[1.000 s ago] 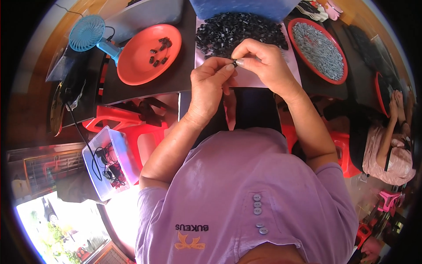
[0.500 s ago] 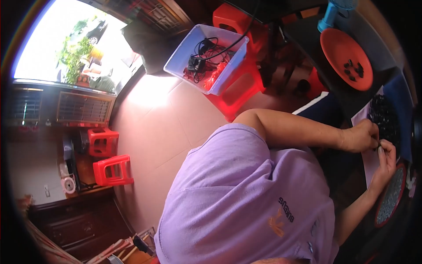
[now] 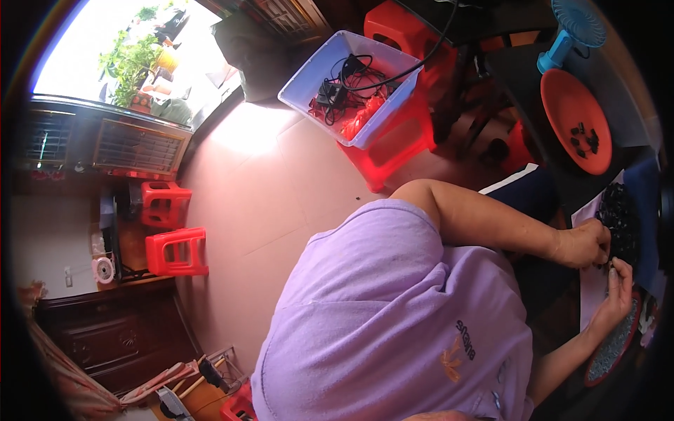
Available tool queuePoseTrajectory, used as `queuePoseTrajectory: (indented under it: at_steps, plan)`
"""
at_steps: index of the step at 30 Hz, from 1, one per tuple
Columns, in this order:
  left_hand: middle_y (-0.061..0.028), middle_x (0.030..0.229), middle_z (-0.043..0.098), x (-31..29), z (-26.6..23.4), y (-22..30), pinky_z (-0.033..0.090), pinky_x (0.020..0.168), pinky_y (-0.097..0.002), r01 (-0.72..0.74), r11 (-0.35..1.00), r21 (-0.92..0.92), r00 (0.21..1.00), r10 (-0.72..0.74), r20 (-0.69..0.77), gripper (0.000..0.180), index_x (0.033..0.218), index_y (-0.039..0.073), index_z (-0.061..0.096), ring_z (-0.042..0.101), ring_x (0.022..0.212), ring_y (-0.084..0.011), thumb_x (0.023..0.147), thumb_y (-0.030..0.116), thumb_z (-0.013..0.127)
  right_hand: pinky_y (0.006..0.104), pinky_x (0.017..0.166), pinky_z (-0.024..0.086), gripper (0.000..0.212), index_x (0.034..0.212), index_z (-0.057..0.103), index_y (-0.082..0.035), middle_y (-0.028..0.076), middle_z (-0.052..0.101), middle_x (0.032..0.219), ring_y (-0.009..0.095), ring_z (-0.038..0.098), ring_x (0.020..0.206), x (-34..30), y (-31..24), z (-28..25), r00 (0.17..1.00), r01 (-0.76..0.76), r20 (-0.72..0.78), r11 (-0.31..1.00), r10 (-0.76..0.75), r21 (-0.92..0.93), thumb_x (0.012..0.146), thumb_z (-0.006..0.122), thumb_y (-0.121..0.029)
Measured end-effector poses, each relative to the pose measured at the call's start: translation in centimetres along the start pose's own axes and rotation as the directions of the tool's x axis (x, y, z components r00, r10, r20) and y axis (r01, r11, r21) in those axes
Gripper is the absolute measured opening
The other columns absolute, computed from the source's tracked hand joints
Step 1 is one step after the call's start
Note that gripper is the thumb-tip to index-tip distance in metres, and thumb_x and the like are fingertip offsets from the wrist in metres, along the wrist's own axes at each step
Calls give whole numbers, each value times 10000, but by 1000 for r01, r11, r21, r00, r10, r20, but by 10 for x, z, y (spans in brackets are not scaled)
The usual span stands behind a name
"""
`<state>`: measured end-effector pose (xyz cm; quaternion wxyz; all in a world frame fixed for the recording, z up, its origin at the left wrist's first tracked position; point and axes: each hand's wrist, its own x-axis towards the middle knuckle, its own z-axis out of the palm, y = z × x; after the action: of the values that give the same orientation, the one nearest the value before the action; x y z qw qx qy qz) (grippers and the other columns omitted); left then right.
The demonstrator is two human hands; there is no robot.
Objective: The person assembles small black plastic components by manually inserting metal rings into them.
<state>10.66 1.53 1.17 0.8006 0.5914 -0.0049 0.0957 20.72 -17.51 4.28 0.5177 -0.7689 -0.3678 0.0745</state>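
My left hand point(image 3: 585, 243) is closed, its fingertips pinched together at the near edge of a heap of small shiny black pieces point(image 3: 618, 216). Just below it my right hand point(image 3: 615, 298) is closed too, thumb and fingers meeting close to the left fingertips. Whatever sits between the fingers is too small to make out. Pale sheet material point(image 3: 591, 284) and blue material point(image 3: 640, 189) lie around the heap. Beside my right wrist is a red-rimmed round tray point(image 3: 598, 375) of small grey bits. Beyond my left hand, an orange plate point(image 3: 565, 105) holds several black pieces.
A blue fan point(image 3: 558, 52) stands behind the plate on the dark table point(image 3: 516, 74). Left of it, a translucent bin point(image 3: 302, 95) of cables and red plastic rests on a red stool point(image 3: 393, 158). More red stools point(image 3: 177, 252) stand at the far left.
The whole view has shifted, so the plate, heap and hands sit lower. More of the fan shows. Both hands stay together at the heap with fingers pinched.
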Motion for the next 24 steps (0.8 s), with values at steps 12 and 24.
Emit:
queuePoseTrajectory:
  at_steps: [12,24]
  plan:
    - [-139,722,648,-2,2,-2,526,579,-347,-77,989,122,997,79,-14,192,861,-73,654,656,628,-212,819,114,654,286,985,405,194,1110,664,21,52,618,1102,163,555,1073,-1,-17,17,1000,-1,28,1000,1,4,961,551,-31]
    - [-112,778,644,-7,3,0,525,592,-332,-23,1000,-3,1000,23,12,193,915,-62,633,646,663,-192,836,113,645,270,940,417,137,1026,648,22,38,606,1040,139,558,1009,-8,-27,22,996,-78,46,994,75,70,936,551,-13]
